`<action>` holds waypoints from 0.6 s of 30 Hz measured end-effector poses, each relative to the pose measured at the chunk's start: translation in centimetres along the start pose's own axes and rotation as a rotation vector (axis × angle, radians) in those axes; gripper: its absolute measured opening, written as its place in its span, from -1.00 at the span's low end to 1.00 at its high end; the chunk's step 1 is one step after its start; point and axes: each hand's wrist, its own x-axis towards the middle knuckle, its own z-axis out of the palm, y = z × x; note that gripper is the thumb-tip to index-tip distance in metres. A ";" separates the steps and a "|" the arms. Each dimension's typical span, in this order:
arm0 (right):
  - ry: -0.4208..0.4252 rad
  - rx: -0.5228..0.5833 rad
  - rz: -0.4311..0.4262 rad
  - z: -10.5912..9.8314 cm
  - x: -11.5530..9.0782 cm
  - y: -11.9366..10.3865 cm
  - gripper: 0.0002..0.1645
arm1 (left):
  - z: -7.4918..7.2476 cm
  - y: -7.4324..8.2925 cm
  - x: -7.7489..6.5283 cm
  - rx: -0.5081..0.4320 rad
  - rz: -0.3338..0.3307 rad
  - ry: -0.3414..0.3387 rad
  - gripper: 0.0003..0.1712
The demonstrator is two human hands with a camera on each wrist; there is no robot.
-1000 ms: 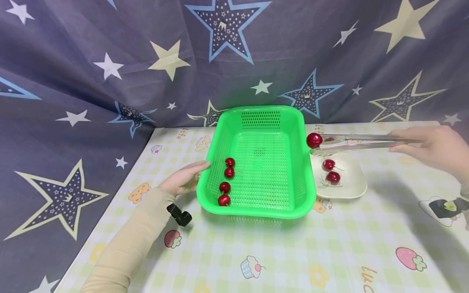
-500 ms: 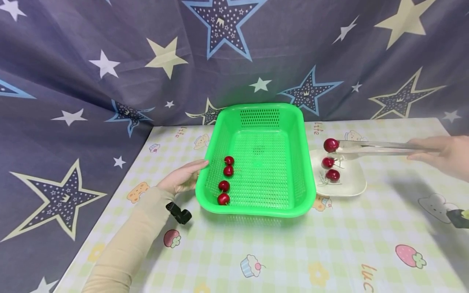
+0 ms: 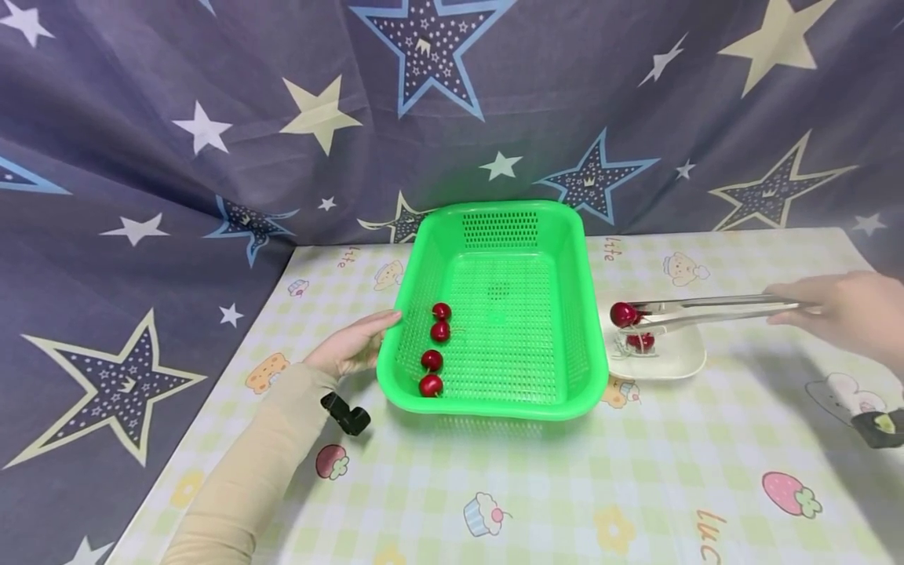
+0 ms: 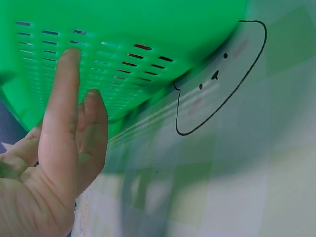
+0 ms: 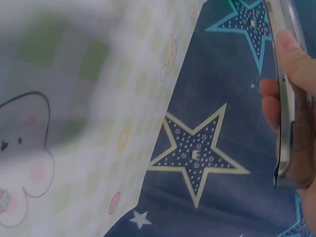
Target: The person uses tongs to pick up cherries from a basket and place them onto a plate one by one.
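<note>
My right hand [image 3: 840, 310] grips a pair of metal tongs [image 3: 720, 308], whose handle end [image 5: 286, 123] shows in the right wrist view. A dark red cherry [image 3: 623, 315] is at the tongs' tips, low over a white dish [image 3: 681, 357]. Another cherry [image 3: 641, 342] lies in the dish, partly covered by the tongs. My left hand [image 3: 356, 343] rests against the left side of a green plastic basket [image 3: 494, 406]; in the left wrist view its fingers [image 4: 61, 128] extend along the slotted wall. Several cherries [image 3: 432, 360] line the basket's left side inside.
A pale checked cloth [image 3: 537, 479] with printed cartoons covers the table. The dish stands close against the basket's right side. Behind and to the left hangs a dark blue star-patterned curtain [image 3: 282, 78]. Black wrist cameras [image 3: 345, 413] sit on both forearms.
The right hand moved the tongs and their cherry rightward from the basket's rim, then lowered them over the dish. The left hand and basket have stayed in place.
</note>
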 end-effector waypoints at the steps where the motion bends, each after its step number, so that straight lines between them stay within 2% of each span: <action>1: 0.004 -0.011 -0.013 0.0 0.1 -0.2 -0.51 | 0.0 0.0 0.0 -0.001 0.000 -0.001 -0.43; 5: -0.010 -0.021 -0.047 -0.3 0.9 -0.9 -0.53 | 0.1 0.1 -0.1 -0.005 0.000 -0.011 -0.42; 11: 0.060 -0.056 -0.230 -0.9 2.6 -1.9 -0.61 | 0.1 0.1 -0.1 -0.001 0.004 -0.019 -0.46; 15: -0.004 -0.115 -0.223 -1.8 4.0 -3.2 -0.63 | 0.0 0.1 -0.1 0.000 0.003 -0.014 -0.50; 18: -0.096 -0.166 -0.163 -2.5 5.1 -4.1 -0.61 | 0.1 0.0 -0.1 -0.007 -0.001 -0.008 -0.56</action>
